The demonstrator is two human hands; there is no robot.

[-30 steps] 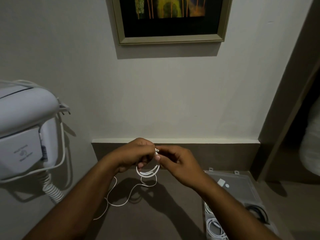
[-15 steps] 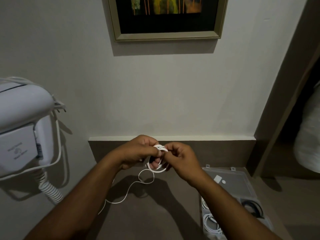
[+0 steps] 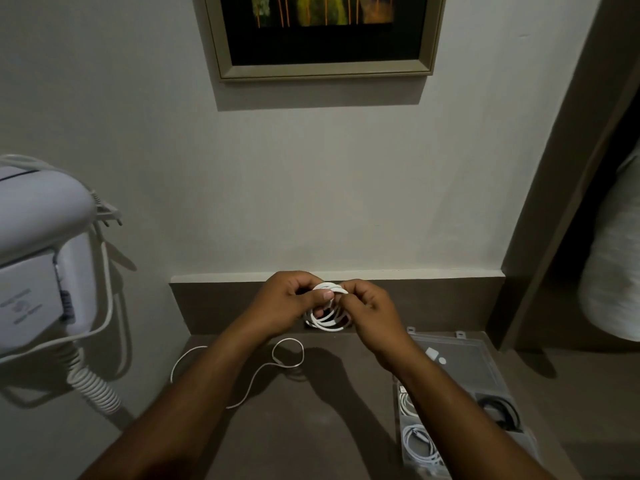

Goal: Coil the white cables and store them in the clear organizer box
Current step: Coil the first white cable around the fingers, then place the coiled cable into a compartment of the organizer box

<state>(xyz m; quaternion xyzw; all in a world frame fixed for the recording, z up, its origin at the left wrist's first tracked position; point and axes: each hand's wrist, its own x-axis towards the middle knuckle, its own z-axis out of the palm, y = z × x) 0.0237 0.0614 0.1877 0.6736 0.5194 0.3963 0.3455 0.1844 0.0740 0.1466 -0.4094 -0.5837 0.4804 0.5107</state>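
Note:
A thin white cable [image 3: 329,320] is wound into several small loops held above the brown counter. My left hand [image 3: 287,303] pinches the top of the coil with the thumb across it. My right hand [image 3: 370,306] grips the coil's right side. The cable's loose tail [image 3: 263,368] trails down to the left and lies curled on the counter. The clear organizer box [image 3: 464,362] stands open at the right, lid back, with coiled white cables [image 3: 420,445] in its near-left cells and a black cable [image 3: 500,412] in a right cell.
A white wall-mounted hair dryer [image 3: 45,258] with a spiral cord [image 3: 93,386] hangs at the left. A framed picture [image 3: 322,36] is on the wall ahead. A brown partition [image 3: 554,202] rises at the right, with a white bundle [image 3: 613,265] behind it.
The coil in my hands has gained loops and the loose tail on the counter has shortened. Both hands stayed close together in front of the wall ledge.

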